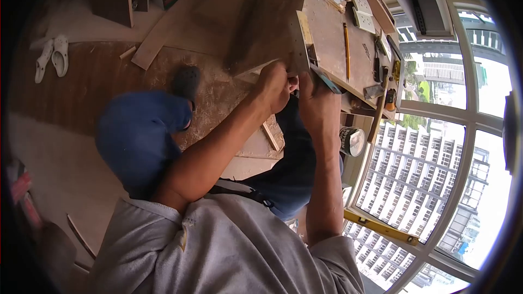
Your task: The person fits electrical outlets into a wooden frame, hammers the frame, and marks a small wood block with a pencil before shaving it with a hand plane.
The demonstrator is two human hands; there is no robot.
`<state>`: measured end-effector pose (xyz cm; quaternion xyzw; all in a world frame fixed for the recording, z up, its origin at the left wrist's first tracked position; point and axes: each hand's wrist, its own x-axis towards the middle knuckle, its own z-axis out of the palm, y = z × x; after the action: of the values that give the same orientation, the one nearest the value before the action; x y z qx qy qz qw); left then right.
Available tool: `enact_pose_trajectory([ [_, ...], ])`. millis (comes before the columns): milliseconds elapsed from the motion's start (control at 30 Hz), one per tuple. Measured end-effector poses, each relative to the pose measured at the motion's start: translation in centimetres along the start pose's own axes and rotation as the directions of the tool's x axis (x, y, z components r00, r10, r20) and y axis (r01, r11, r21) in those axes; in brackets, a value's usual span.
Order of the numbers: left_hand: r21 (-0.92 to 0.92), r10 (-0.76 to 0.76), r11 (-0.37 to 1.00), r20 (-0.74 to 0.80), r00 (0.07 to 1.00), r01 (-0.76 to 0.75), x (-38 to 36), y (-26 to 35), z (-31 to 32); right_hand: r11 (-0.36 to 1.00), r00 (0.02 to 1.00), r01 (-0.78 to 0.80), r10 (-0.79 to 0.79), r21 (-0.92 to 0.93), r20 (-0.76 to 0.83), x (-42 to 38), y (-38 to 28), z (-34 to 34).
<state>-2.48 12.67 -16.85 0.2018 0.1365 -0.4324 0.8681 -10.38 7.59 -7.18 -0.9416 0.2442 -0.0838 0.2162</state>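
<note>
My left hand [273, 84] is closed beside the edge of the wooden bench, fingers curled inward. Whatever it grips is hidden behind the fingers. Close by on the right, my right hand [317, 98] is wrapped round a tool with a flat pale metal blade [299, 49]; its exact kind does not show. A dark, teal-edged part [327, 80] sticks out to the right of this hand. Both hands meet at the corner of the workbench [332, 38]. A pencil [347, 49] lies on the benchtop just beyond.
White socket plates [362, 13], a yellow-black tape measure [390, 99] and a hammer [379, 103] lie along the bench's right side. A round tub [353, 141] stands below. A yellow spirit level [381, 227] rests by the windows. Wood offcuts [150, 49] and shavings cover the floor near white clogs [60, 57].
</note>
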Motion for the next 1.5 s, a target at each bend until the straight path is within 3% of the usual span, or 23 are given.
enact_pose_trajectory([
  [67,0.018,-0.018,1.0,-0.076,0.997,0.02,-1.2,1.0,1.0,0.995,0.986,0.043,-0.057,-0.091,-0.156,1.2,0.6,1.6],
  [100,0.011,-0.019,1.0,-0.073,0.997,0.02,-0.8,0.7,0.5,0.992,0.989,0.067,-0.081,-0.106,-0.127,2.1,1.0,1.3],
  [133,0.011,-0.051,0.999,-0.028,0.998,0.051,-0.4,0.2,-0.6,0.999,1.0,-0.025,0.025,0.026,-0.016,2.0,0.2,-0.1],
  [200,0.008,-0.059,0.998,0.034,0.998,0.058,0.6,0.6,-0.7,0.992,0.988,0.12,-0.122,-0.03,-0.091,-0.1,0.9,1.0],
  [367,-0.05,-0.027,0.998,-0.079,0.997,0.023,-1.0,0.4,1.3,0.996,0.998,-0.007,0.001,-0.09,-0.061,-7.1,0.4,-0.6],
  [467,-0.001,-0.014,1.0,-0.045,0.999,0.014,-0.2,-0.2,0.2,0.985,0.994,0.052,-0.067,-0.165,-0.092,-4.2,0.1,-0.3],
  [533,-0.002,-0.024,1.0,-0.005,1.0,0.024,-0.2,-0.8,-0.6,0.981,0.987,-0.117,0.133,-0.156,0.092,2.4,0.0,-0.1],
  [567,-0.004,-0.011,1.0,0.049,0.999,0.011,0.0,-0.4,-0.5,0.982,0.988,-0.121,0.133,-0.147,0.077,2.0,0.1,0.0],
  [633,-0.028,-0.005,1.0,0.041,0.999,0.007,0.3,0.6,0.3,0.993,0.999,0.009,-0.014,-0.115,-0.04,1.5,0.3,0.6],
  [733,-0.057,-0.01,0.998,-0.03,0.999,0.009,-1.9,0.8,2.0,0.998,0.994,0.056,-0.055,0.013,-0.097,-3.9,0.0,-0.1],
  [867,-0.031,-0.007,1.0,-0.013,1.0,0.007,-1.0,0.2,1.3,0.977,0.977,0.139,-0.162,-0.162,-0.142,-3.9,-0.8,-0.4],
  [933,0.04,-0.014,0.999,-0.001,1.0,0.014,-1.2,-0.3,0.3,0.984,0.981,-0.131,0.146,-0.122,0.124,1.9,-1.0,-0.4],
  [967,0.03,-0.022,0.999,-0.023,0.999,0.023,-1.8,-0.1,0.7,0.984,0.982,-0.138,0.151,-0.114,0.114,1.1,-0.8,-0.4],
  [1033,0.001,0.009,1.0,-0.02,1.0,-0.009,-0.2,0.8,1.4,0.988,0.993,0.119,-0.121,-0.103,-0.014,0.7,-0.8,0.2],
  [1100,-0.013,0.003,1.0,0.084,0.996,-0.002,0.6,-0.8,-0.2,0.995,0.997,0.052,-0.056,-0.087,-0.047,-3.8,-1.0,-0.1],
  [1233,-0.008,0.047,0.999,0.019,0.999,-0.047,-1.8,0.5,1.9,0.989,0.995,0.047,-0.058,-0.141,-0.078,-6.5,-0.4,-0.6],
  [1267,-0.009,0.045,0.999,0.015,0.999,-0.044,-1.6,0.4,1.6,0.989,0.996,0.045,-0.055,-0.14,-0.074,-4.1,-0.1,-0.6],
  [1333,0.014,-0.006,1.0,0.023,1.0,0.005,-0.9,-0.1,0.5,0.974,0.988,0.111,-0.086,-0.198,0.128,2.2,0.0,-0.4],
  [1367,0.032,0.002,0.999,0.162,0.987,-0.008,-0.7,0.1,-0.1,0.976,0.99,0.103,-0.082,-0.193,0.119,1.7,-0.1,-0.3],
  [1400,0.036,0.0,0.999,0.177,0.984,-0.006,-1.4,-0.1,0.7,0.985,0.997,0.059,-0.049,-0.164,0.064,1.4,-0.3,-0.1],
  [1433,0.124,0.168,0.974,0.175,0.97,-0.191,-2.0,0.3,1.9,0.99,0.999,0.05,-0.048,-0.133,0.017,2.2,-0.8,0.2],
  [1467,0.212,0.318,0.913,0.165,0.934,-0.348,-2.7,0.6,2.4,0.967,0.973,0.207,-0.219,-0.149,-0.07,0.2,-1.4,0.0],
  [1500,0.022,-0.03,0.999,0.043,0.999,0.029,-2.4,1.4,2.3,0.985,0.992,0.112,-0.12,-0.131,-0.048,-1.7,-1.4,0.0],
])
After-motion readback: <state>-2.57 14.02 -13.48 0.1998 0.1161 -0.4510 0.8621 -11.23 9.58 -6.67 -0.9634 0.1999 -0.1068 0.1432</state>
